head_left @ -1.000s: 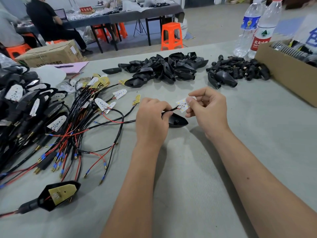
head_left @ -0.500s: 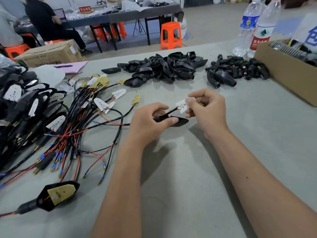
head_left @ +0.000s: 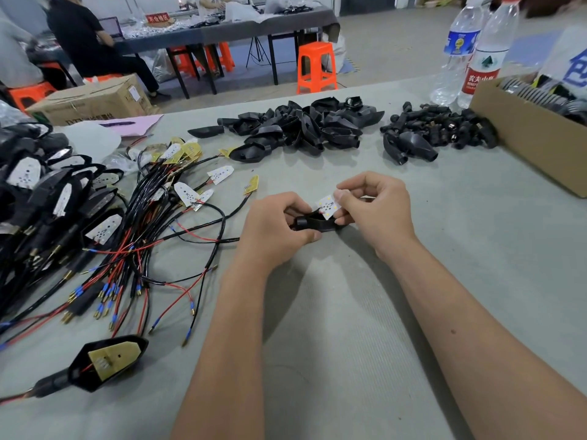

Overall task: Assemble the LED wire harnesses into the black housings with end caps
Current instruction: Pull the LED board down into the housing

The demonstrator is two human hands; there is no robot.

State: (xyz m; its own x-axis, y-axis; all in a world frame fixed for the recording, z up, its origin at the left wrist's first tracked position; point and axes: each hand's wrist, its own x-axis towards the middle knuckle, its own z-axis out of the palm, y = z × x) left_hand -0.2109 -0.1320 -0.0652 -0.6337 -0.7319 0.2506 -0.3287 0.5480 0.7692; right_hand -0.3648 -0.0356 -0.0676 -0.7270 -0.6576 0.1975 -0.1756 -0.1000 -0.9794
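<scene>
At centre frame, my left hand (head_left: 279,228) clamps the light, rigid black plastic housing (head_left: 313,223); my right hand (head_left: 373,208) pinches the small, fragile white LED board (head_left: 328,207) by its edges.

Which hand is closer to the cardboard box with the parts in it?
Right. The right hand lies toward the cardboard box; the left hand is farther away.

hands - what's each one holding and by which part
The left hand grips the black housing at its narrow tube end. The right hand pinches the white LED board by its right edge, just above the housing.
</scene>
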